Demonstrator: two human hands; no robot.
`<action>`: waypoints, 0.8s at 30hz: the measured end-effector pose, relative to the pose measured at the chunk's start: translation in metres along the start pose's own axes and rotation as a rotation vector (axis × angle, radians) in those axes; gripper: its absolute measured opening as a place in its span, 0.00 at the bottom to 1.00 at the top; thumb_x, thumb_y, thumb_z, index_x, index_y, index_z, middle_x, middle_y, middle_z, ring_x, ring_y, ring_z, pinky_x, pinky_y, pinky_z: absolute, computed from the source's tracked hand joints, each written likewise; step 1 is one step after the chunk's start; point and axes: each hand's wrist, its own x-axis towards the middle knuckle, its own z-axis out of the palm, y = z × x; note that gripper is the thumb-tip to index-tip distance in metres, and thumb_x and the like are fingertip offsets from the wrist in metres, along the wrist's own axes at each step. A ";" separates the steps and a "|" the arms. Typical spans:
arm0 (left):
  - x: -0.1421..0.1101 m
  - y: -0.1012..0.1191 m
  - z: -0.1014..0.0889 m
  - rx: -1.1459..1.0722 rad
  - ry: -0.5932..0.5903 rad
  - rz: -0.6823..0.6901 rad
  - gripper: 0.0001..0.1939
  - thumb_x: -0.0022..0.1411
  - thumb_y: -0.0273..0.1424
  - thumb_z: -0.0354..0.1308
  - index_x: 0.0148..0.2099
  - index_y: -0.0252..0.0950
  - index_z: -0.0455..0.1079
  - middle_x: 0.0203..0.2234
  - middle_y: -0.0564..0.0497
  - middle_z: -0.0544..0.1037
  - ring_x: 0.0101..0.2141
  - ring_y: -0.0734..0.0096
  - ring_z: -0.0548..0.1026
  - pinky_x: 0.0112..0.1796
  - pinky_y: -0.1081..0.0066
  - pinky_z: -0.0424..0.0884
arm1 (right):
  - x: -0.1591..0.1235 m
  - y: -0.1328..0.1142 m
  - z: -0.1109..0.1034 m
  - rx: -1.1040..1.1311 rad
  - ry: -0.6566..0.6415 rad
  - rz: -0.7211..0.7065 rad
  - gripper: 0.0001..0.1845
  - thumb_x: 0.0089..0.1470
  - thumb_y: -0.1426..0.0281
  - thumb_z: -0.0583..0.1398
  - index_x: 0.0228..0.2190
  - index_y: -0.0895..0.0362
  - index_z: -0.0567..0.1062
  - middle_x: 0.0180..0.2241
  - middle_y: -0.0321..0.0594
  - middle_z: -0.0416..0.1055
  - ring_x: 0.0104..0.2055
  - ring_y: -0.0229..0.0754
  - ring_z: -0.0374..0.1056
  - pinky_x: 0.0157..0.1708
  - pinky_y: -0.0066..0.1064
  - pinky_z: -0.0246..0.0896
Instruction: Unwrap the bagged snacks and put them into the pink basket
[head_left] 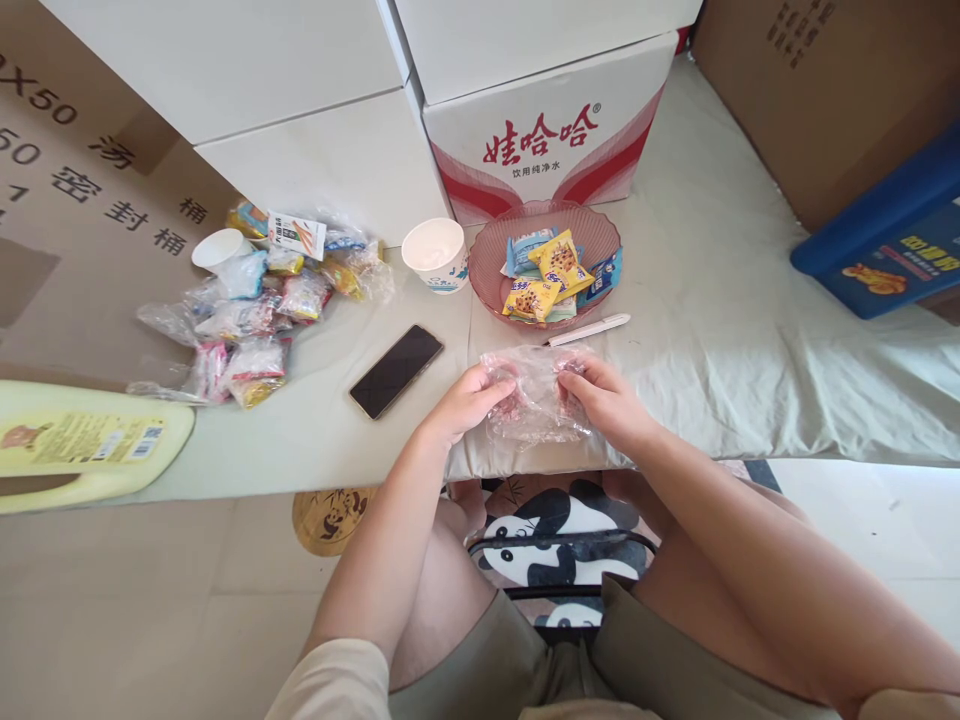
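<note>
pinching opposite sides of a clear plastic bag [536, 395] with left hand [475, 394] and right hand [604, 398], at the front edge of the tabletop [720, 350]. stretched crosswise, longest from left to right; crumpled, glossy, see-through, pinkish toward both sides.

The plastic bag [536, 395] near the front edge of the bench [420, 450] is clear, thin, crinkled and shiny against matt cloth [750, 370], rumpled toward the right end. Farther back, the bowl [491, 275] looks like ribbed, translucent plastic or glass, its packets [562, 262] glossy film, while the phone [397, 370] has a smooth, glassy face. Matt cardboard forms the rear-right carton [810, 150]; smooth plastic forms the front-left jug [97, 435].
</note>
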 end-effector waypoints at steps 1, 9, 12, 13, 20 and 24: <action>0.000 0.000 0.000 0.001 -0.001 -0.001 0.22 0.54 0.40 0.66 0.45 0.34 0.66 0.25 0.53 0.78 0.23 0.73 0.74 0.28 0.73 0.68 | 0.000 0.000 0.000 -0.001 -0.002 0.003 0.14 0.48 0.57 0.59 0.24 0.54 0.67 0.21 0.32 0.65 0.24 0.35 0.58 0.26 0.30 0.51; -0.001 0.000 0.001 0.010 0.004 -0.009 0.21 0.55 0.40 0.65 0.46 0.35 0.66 0.24 0.53 0.78 0.23 0.72 0.75 0.27 0.73 0.68 | 0.002 0.007 -0.001 -0.017 -0.011 0.007 0.13 0.49 0.57 0.58 0.24 0.54 0.67 0.21 0.32 0.65 0.24 0.35 0.59 0.27 0.30 0.53; -0.001 0.000 0.001 0.009 -0.005 -0.007 0.20 0.54 0.40 0.65 0.45 0.35 0.66 0.24 0.53 0.78 0.23 0.72 0.75 0.27 0.73 0.68 | 0.001 0.007 -0.001 -0.025 -0.016 -0.008 0.14 0.49 0.57 0.58 0.23 0.54 0.67 0.20 0.32 0.65 0.24 0.35 0.59 0.27 0.30 0.53; -0.001 0.000 0.002 0.009 -0.011 -0.007 0.20 0.54 0.39 0.65 0.44 0.35 0.66 0.25 0.53 0.78 0.23 0.72 0.74 0.27 0.73 0.68 | 0.001 0.006 -0.001 -0.023 -0.015 -0.009 0.14 0.49 0.57 0.59 0.23 0.54 0.67 0.20 0.32 0.65 0.24 0.35 0.59 0.27 0.30 0.53; -0.001 0.001 0.003 0.010 -0.023 -0.023 0.20 0.52 0.40 0.66 0.41 0.36 0.65 0.25 0.53 0.78 0.23 0.73 0.74 0.26 0.74 0.66 | 0.000 0.001 0.001 -0.008 -0.036 -0.003 0.13 0.48 0.58 0.59 0.22 0.54 0.67 0.19 0.31 0.65 0.23 0.35 0.59 0.26 0.30 0.53; -0.001 0.001 0.004 0.021 -0.014 -0.018 0.18 0.52 0.39 0.66 0.40 0.35 0.66 0.25 0.54 0.77 0.23 0.73 0.74 0.26 0.73 0.66 | 0.000 -0.001 0.002 -0.021 -0.052 -0.035 0.12 0.48 0.59 0.59 0.23 0.54 0.67 0.20 0.31 0.64 0.23 0.35 0.59 0.26 0.30 0.53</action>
